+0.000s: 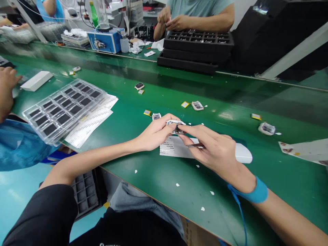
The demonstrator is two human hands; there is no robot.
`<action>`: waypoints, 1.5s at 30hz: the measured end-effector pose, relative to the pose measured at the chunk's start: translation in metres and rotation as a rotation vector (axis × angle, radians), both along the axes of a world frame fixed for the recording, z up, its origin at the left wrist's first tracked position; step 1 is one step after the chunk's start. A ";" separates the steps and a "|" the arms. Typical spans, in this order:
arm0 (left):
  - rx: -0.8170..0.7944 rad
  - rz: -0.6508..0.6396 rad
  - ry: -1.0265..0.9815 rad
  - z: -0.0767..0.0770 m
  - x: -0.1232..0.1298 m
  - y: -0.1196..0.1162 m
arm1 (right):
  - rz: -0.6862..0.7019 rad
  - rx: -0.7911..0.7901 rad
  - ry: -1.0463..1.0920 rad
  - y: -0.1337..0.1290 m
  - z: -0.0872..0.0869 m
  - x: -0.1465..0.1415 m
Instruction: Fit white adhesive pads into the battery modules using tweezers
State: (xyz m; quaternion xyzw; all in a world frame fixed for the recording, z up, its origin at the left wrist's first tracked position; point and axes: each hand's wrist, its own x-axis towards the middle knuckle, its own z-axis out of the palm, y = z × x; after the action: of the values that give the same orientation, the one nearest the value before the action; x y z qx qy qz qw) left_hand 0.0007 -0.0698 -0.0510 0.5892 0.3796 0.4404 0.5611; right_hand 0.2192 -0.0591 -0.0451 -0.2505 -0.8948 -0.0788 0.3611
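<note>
My left hand point(156, 135) is closed on a small white device housing point(175, 123) with its inner electronics showing. The forefinger of my right hand point(217, 147) touches the face of this housing, and its thumb is at the lower edge. Tucked under the right fingers is a thin dark metal tool, seemingly tweezers point(196, 145), mostly hidden by the hand. Just behind my left hand lies another open housing point(156, 116) with a yellow battery point(147, 112). Below both hands is a white printed label sheet point(176, 147), partly covered by my right hand.
More housings with batteries point(197, 105) point(267, 128) lie across the green bench point(153, 177). At left, a clear tray point(64, 109) of dark screens rests on paper sheets point(88, 126). A co-worker's hand point(7, 85) is far left; another person works behind black trays point(196, 54).
</note>
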 end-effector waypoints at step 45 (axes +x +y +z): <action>-0.241 -0.084 -0.170 -0.001 0.000 0.001 | 0.012 0.072 -0.063 0.007 0.001 0.005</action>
State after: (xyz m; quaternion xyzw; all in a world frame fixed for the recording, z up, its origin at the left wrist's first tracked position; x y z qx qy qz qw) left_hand 0.0010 -0.0689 -0.0520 0.4938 0.3557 0.4159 0.6758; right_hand 0.2238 -0.0520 -0.0445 -0.2296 -0.9037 -0.1165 0.3421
